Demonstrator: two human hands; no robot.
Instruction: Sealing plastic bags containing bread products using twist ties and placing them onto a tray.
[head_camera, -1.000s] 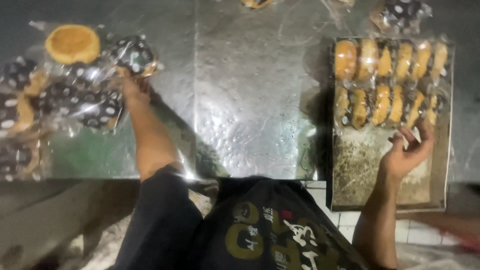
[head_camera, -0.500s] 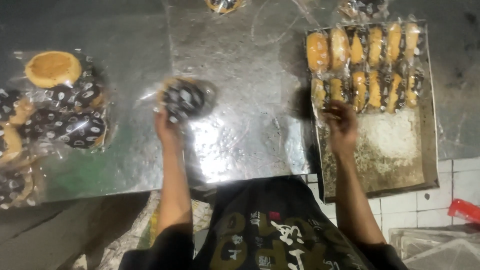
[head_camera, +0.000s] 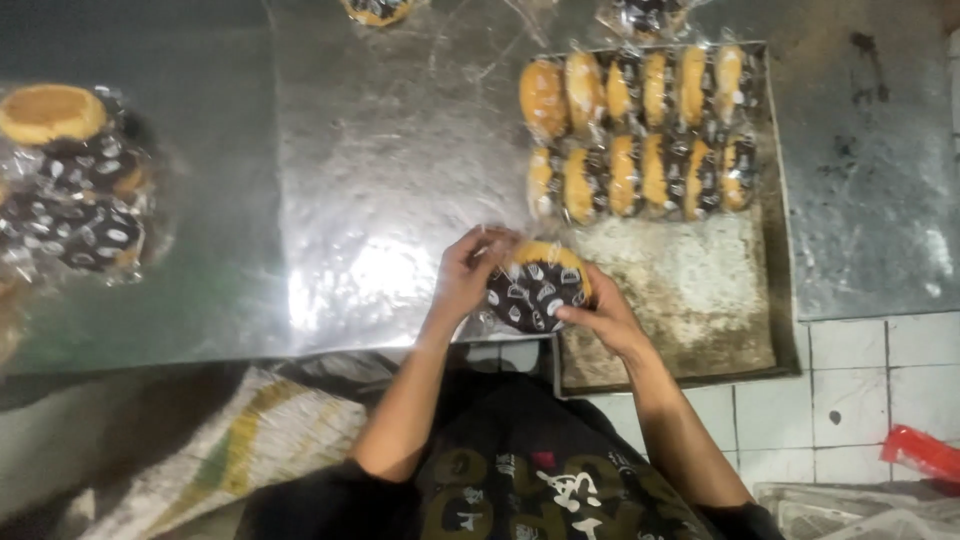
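Both my hands hold one wrapped round bun (head_camera: 537, 285) in a clear packet with a black patterned patch, just above the near left corner of a metal tray (head_camera: 690, 300). My left hand (head_camera: 467, 272) grips the packet's left side. My right hand (head_camera: 600, 315) pinches its lower right edge. At the far end of the tray stand two rows of wrapped buns (head_camera: 640, 130) on edge.
A pile of wrapped buns (head_camera: 70, 190) lies at the far left of the shiny metal table (head_camera: 380, 170). More packets (head_camera: 375, 10) sit at the table's far edge. A sack (head_camera: 240, 440) lies on the floor at lower left, and a red object (head_camera: 925, 450) at lower right.
My left hand carried the wrapped bun from the middle of the table right to the tray's corner. My right hand came down off the tray's rows and took hold of the packet.
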